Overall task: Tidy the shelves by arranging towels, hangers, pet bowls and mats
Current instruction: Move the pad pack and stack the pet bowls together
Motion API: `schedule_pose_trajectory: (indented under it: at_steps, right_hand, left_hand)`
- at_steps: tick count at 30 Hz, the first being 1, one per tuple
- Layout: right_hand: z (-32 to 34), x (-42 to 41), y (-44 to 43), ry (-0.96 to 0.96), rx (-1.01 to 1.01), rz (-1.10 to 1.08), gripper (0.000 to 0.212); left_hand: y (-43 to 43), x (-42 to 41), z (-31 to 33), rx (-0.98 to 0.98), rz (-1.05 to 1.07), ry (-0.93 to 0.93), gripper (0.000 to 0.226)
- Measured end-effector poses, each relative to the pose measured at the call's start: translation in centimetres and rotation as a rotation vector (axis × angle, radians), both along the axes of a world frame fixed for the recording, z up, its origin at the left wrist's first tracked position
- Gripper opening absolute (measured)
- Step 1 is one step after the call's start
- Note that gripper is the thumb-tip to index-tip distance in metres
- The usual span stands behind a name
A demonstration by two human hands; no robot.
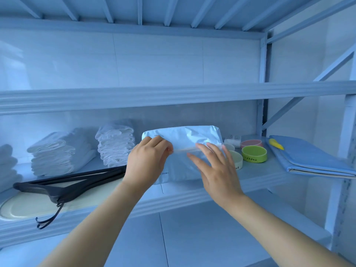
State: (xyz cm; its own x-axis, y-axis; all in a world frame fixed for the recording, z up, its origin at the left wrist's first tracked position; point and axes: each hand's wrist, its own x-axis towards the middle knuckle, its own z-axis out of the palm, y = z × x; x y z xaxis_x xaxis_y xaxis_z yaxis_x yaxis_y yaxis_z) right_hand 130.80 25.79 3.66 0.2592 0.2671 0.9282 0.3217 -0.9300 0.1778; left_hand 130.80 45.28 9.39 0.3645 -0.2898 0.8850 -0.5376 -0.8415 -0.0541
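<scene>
Both hands are on a pale plastic-wrapped pack (183, 137) standing mid-shelf, near the front edge of the shelf (192, 193). Left hand (147, 162) is closed on the pack's upper left part, fingertips curled and pinching the wrapper near a seam strip. Right hand (215, 170) has its fingers spread, palm toward the pack's front face; real contact cannot be told, it looks just off or lightly touching.

Towels: two folded white stacks, one (57, 151) toward the shelf's left, one (115, 143) just left of the pack, both toward the back. Edge of a third stack (7, 162) at far left. Black hangers (67, 182) lie bunched along the front left, hooks over the front edge, on a cream mat (28, 205). Pet bowls right of the pack: green bowl (254, 154), pink bowl (251, 143) behind it, cream bowl (236, 158) partly hidden by the right hand. Folded blue mat (308, 157) at the right end, overhanging the front edge.

Step, likely: positioning the pack between towels and bowls. Next move calls for the right hand to close on the pack, then a two-handed slide back without knocking the bowls.
</scene>
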Motion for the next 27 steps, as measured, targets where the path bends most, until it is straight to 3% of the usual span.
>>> schedule_pose_trajectory:
  at_steps: [3, 9, 17, 22, 27]
  right_hand:
    - [0.8, -0.7, 0.5, 0.053, -0.056, 0.091, 0.04]
    - [3.4, 0.9, 0.3, 0.327, -0.122, 0.089, 0.05]
    - [4.6, 3.7, -0.3, 0.282, -0.101, 0.138, 0.049]
    - [5.1, 5.5, -0.3, 0.24, -0.053, 0.161, 0.046]
    - [5.6, 7.6, -0.5, 0.093, 0.011, 0.214, 0.04]
  left_hand:
    - [0.3, 0.5, 2.2, -0.063, -0.013, -0.011, 0.006]
    - [0.6, 2.9, 4.3, -0.084, 0.003, 0.092, 0.009]
    - [1.0, 3.2, 0.8, 0.205, 0.081, 0.004, 0.038]
    - [1.2, 4.9, 0.7, 0.219, 0.07, 0.067, 0.052]
    - [1.2, 6.7, 1.1, 0.192, 0.093, 0.006, 0.051]
